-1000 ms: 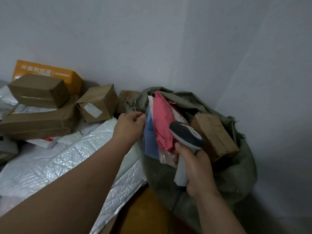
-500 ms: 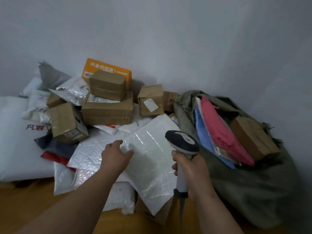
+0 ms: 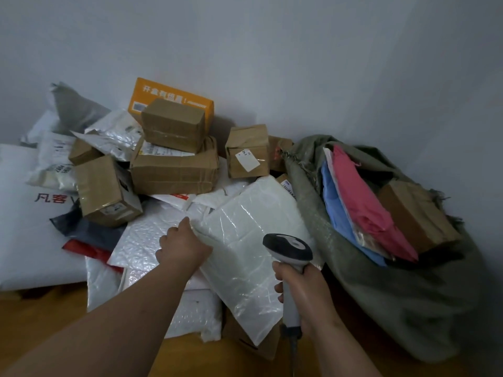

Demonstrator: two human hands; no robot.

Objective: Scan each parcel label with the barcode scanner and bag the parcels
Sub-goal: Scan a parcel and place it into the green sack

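At the lower centre of the frame, the right hand (image 3: 304, 292) is wrapped round the grip of the scanner (image 3: 289, 250), whose dark head with its grey top sits just above the fist, near the lower right edge of a white mailer (image 3: 245, 240). Left of it, the left hand (image 3: 183, 247) grips the left edge of that mailer, fingers curled under it, thumb on top. The mailer lies tilted on top of a spread of other white padded bags (image 3: 141, 240) on the wooden floor (image 3: 40, 317).

At the right, an olive sack (image 3: 408, 303) stands open beside the mailer, touching its right edge. Inside it are a blue parcel (image 3: 340, 213), a pink parcel (image 3: 364, 205) lying against it, and a brown box (image 3: 416, 216) further right.

Beyond the hands, in the middle left, brown boxes are heaped: one tilted box (image 3: 103, 190) at the left, a wide flat one (image 3: 174, 174) with a smaller box (image 3: 172, 125) stacked on it, and a labelled box (image 3: 247, 151) towards the sack. An orange box (image 3: 168, 97) leans against the grey wall (image 3: 272, 50) behind them. A big white bag (image 3: 24, 213) with red characters lies at the far left.
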